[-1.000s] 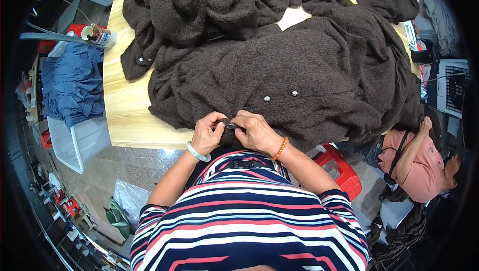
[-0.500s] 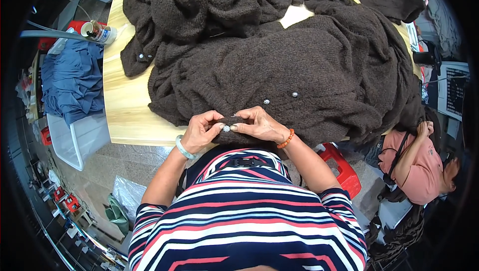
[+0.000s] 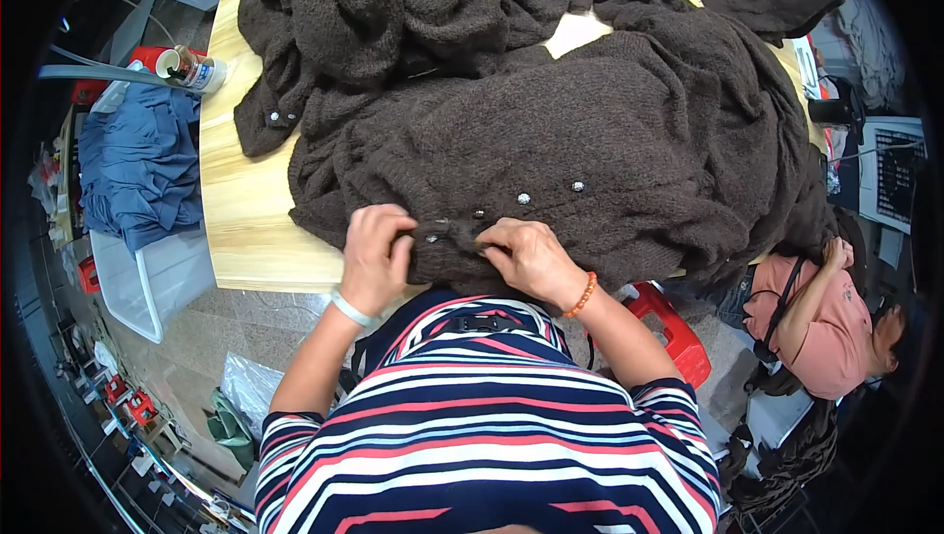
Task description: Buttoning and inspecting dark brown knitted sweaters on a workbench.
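A dark brown knitted cardigan (image 3: 590, 131) is spread in front of me, its near edge at my waist. Shiny round buttons (image 3: 524, 199) sit in a row along that edge, and another button (image 3: 432, 239) shows between my hands. My left hand (image 3: 372, 254) is at the edge left of that button, thumb apart from the bent fingers, with nothing seen in its grip. Right of the button, my right hand (image 3: 533, 257) has thumb and forefinger on a fold of the knit and appears to pinch it. Its fingertips are slightly blurred.
More brown knitwear (image 3: 344, 13) is heaped on the far side of the wooden table (image 3: 231, 200). A jar (image 3: 202, 72) stands at the left edge, beside blue cloth (image 3: 143, 155) in a white bin (image 3: 147, 283). A red stool (image 3: 674, 337) and a seated co-worker (image 3: 821, 323) are at right.
Both hands have come apart from their pinch at the button, the left moving left and the right moving right. The button edge lies flatter. Another person's hand at the far right has left the view.
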`<move>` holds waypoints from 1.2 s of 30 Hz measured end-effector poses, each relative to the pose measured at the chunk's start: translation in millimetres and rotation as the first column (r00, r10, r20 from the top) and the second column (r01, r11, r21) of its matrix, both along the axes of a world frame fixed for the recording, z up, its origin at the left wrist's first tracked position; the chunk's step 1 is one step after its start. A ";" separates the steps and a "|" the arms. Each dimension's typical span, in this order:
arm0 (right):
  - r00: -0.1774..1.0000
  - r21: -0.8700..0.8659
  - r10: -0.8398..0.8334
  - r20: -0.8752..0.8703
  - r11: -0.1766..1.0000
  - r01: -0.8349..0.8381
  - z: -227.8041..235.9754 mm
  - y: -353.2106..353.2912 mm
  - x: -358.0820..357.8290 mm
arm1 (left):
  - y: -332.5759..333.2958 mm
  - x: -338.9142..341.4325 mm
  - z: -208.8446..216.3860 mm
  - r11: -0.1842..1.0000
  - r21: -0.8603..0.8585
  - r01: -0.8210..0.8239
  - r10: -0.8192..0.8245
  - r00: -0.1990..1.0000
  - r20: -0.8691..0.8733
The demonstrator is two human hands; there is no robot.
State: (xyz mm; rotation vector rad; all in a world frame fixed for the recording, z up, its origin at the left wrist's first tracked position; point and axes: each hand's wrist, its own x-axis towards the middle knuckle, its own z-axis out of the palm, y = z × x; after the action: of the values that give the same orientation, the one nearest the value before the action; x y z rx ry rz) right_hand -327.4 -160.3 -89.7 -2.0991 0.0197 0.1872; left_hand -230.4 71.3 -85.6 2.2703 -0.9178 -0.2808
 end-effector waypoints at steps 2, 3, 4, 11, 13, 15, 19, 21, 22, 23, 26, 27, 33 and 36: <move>0.998 -0.021 0.002 0.062 1.000 0.000 4.7 5.6 -1.2 | -31.2 -10.5 27.7 0.980 -0.095 0.174 -0.171 0.985 0.036; 0.997 -0.005 0.039 0.074 0.999 -0.038 4.3 7.2 -2.5 | -39.7 -16.6 30.8 0.964 -0.150 0.219 -0.223 0.975 -0.009; 0.992 0.035 0.019 0.127 0.999 -0.024 5.0 9.5 -3.7 | -45.7 -19.7 26.1 0.958 -0.149 0.243 -0.255 0.964 -0.068; 0.918 0.033 -0.040 0.395 0.999 0.029 13.9 17.4 -11.2 | -44.3 -19.8 -15.1 0.971 -0.033 0.236 -0.236 0.972 0.000; 0.923 0.045 -0.058 0.381 0.998 0.045 7.3 21.9 -14.2 | -45.8 -18.9 -14.9 0.970 0.032 0.243 -0.245 0.966 0.086; 0.930 0.064 -0.078 0.358 0.996 0.059 4.0 21.9 -13.0 | -45.8 -17.5 -17.6 0.957 0.148 0.248 -0.258 0.965 0.054; 0.989 0.003 -0.054 0.139 0.999 0.054 -2.4 17.8 -14.6 | -44.6 -3.7 -13.8 0.950 -0.073 0.303 -0.309 0.886 -0.345; 0.993 -0.023 -0.038 0.107 0.999 0.041 -4.8 15.5 -14.7 | -49.9 0.9 -8.1 0.987 -0.161 -0.013 -0.097 0.748 -0.656; 0.996 -0.008 -0.032 0.085 0.999 0.033 -6.1 16.1 -14.1 | -57.7 0.8 -8.4 0.992 -0.125 -0.028 -0.048 0.820 -0.571; 0.998 0.006 -0.026 0.064 1.000 0.026 -6.5 16.8 -13.5 | -63.8 -0.7 -11.6 0.991 -0.132 -0.026 -0.053 0.823 -0.565; 0.999 0.045 -0.019 0.047 0.999 0.017 -7.1 17.3 -13.8 | -81.3 -4.7 -31.6 0.992 0.071 0.101 -0.091 0.987 -0.134; 0.999 0.041 -0.030 0.036 0.999 0.028 -5.4 16.4 -13.8 | -81.6 -3.2 -35.6 0.993 0.064 0.102 -0.094 0.987 -0.128; 0.989 -0.004 -0.097 0.115 0.995 0.098 -8.6 11.0 -18.4 | -72.9 13.0 -37.6 0.992 -0.040 0.121 -0.113 0.687 -0.717; 0.968 -0.011 -0.135 0.211 0.990 0.140 -11.0 13.3 -16.5 | -67.8 19.7 -31.3 0.992 -0.098 0.078 -0.125 0.533 -0.837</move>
State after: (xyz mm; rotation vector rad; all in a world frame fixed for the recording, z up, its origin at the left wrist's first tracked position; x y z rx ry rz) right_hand -344.0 -147.0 -100.7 -2.1240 0.0409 -0.1196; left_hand -210.7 3.5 -116.9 1.6649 -0.4920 -1.2753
